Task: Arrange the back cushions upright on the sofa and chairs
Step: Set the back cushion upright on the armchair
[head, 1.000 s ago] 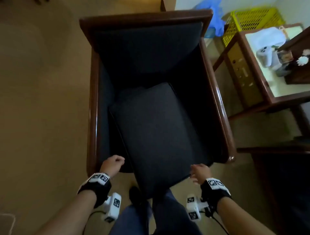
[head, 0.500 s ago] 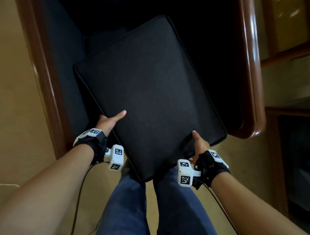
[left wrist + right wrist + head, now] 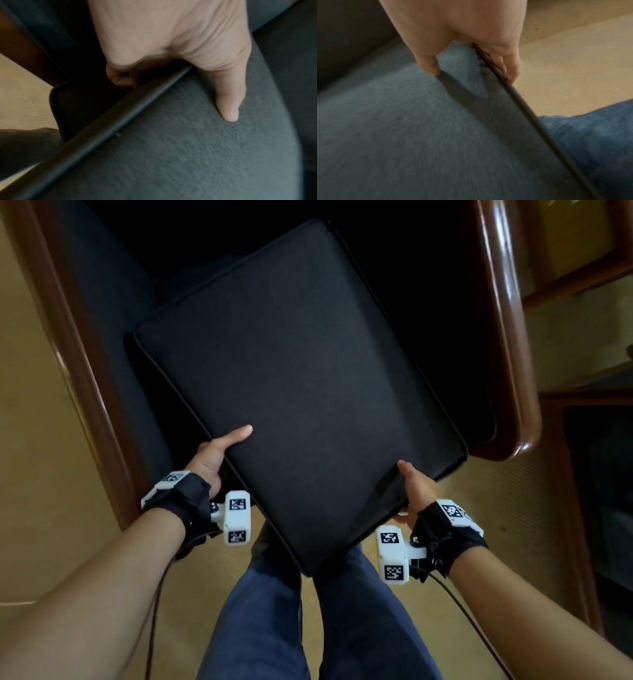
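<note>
Head view first: I'm looking down on a dark charcoal rectangular fabric cushion with piped edges (image 3: 301,392), tilted and skewed above the seat of a dark-upholstered armchair with a glossy reddish-brown wooden frame (image 3: 507,344). The cushion's far end reaches back into the armchair's dark interior, and its near corner hangs out past the armchair's front, over my blue-jeaned legs (image 3: 308,621). My left hand (image 3: 212,457) has the cushion's left edge, thumb laid flat on the top face; on the left wrist view that left hand (image 3: 171,40) shows the thumb (image 3: 229,102) pressed into the fabric and the other fingers (image 3: 120,77) curled under the piping, so it's clamped on. My right hand (image 3: 416,491) takes the near right edge, close to the armchair's front right arm end; the right wrist view has that right hand (image 3: 462,33) pinching the edge, thumb (image 3: 428,63) on top and fingers (image 3: 505,66) tucked below the piping. Beige carpeted floor (image 3: 41,440) lies on both sides of the armchair, and another piece of dark wooden furniture (image 3: 582,440), blurred, stands to the armchair's right.
</note>
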